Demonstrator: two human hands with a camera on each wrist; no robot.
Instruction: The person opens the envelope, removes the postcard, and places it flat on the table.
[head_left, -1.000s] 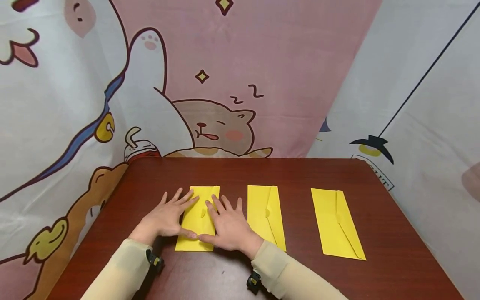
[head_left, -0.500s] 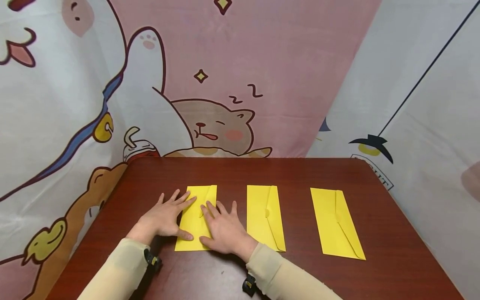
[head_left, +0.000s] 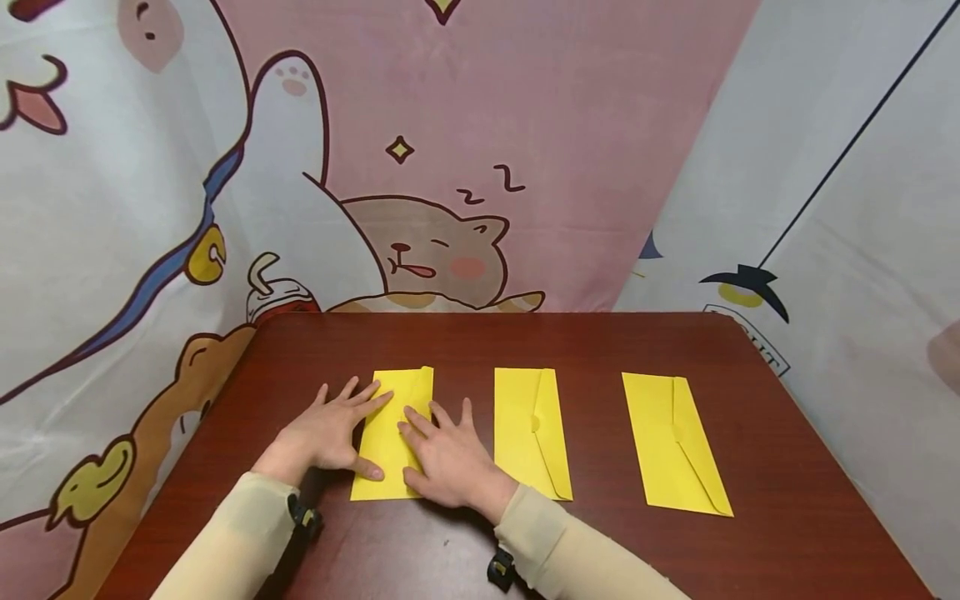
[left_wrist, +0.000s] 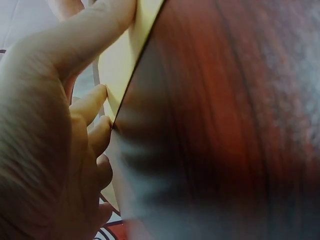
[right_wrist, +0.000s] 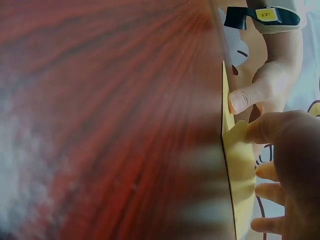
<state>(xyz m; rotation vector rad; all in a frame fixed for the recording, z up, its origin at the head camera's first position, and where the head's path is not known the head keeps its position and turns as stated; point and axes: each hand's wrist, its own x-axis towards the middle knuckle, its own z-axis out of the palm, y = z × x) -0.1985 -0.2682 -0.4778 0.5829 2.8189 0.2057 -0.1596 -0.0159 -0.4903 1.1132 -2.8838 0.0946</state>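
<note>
A yellow paper envelope (head_left: 386, 450) lies on the table at the left, its long side running away from me. My left hand (head_left: 327, 437) rests on its left edge with fingers spread and thumb low on the paper. On its right side lies my right hand (head_left: 456, 460), fingers extended over the flap and covering most of the small rounded tab. In the right wrist view, my right thumb (right_wrist: 265, 127) touches the yellow paper (right_wrist: 240, 150), which is creased there. The left wrist view has the left fingertips (left_wrist: 97, 100) along the envelope's edge (left_wrist: 117, 75).
Two more yellow envelopes, one in the middle (head_left: 517, 437) and one at the right (head_left: 663, 442), lie flap side up on the dark red wooden table (head_left: 585, 550). A cartoon-printed cloth (head_left: 585, 150) hangs behind the table and at its sides.
My right hand has shifted slightly left and toward me, its fingers now over the flap's tab, which showed between the hands before. The left thumb has drawn a little left.
</note>
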